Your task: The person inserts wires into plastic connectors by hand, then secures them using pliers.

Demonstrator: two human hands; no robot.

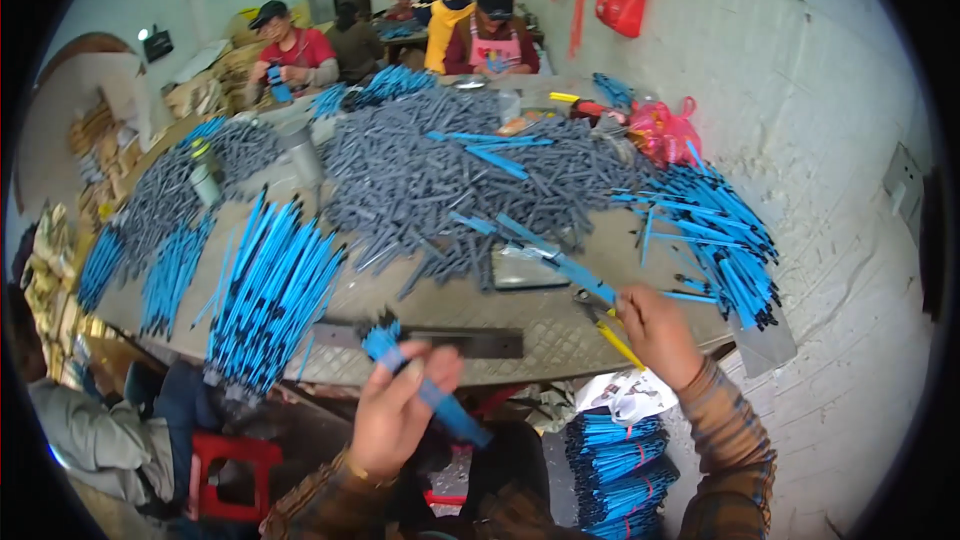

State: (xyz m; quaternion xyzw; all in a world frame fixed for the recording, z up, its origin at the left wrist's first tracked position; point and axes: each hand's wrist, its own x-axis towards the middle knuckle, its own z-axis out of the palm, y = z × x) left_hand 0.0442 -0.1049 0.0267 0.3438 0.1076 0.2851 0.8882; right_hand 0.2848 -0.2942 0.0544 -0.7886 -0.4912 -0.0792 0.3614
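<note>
Two hands hold slim blue sticks at a crowded worktable.

The person's left hand (pixel 400 415), blurred, has its fingers loosely curled around a slanting bundle of blue sticks (pixel 452 414) with black tips, over the near edge of the table (pixel 560 352). The right hand (pixel 655 332) has its fingers folded in tight, gripping the ends of a few blue strips (pixel 585 278) that point away to the upper left. Beside that hand lies a tool with yellow handles (pixel 620 345).

A dark metal bar (pixel 480 343) runs along the near edge, just beyond the left hand. Behind it spreads a large heap of small grey pieces (pixel 440 165), flanked by a thick row of blue sticks (pixel 275 290) on the left and a loose pile of blue sticks (pixel 720 230) on the right. A pink plastic bag (pixel 665 132) sits near that pile. Tied blue bundles (pixel 620 470) stack below the table. Across it sit a person in a red shirt (pixel 295 48) and another in a pink apron (pixel 492 52).
</note>
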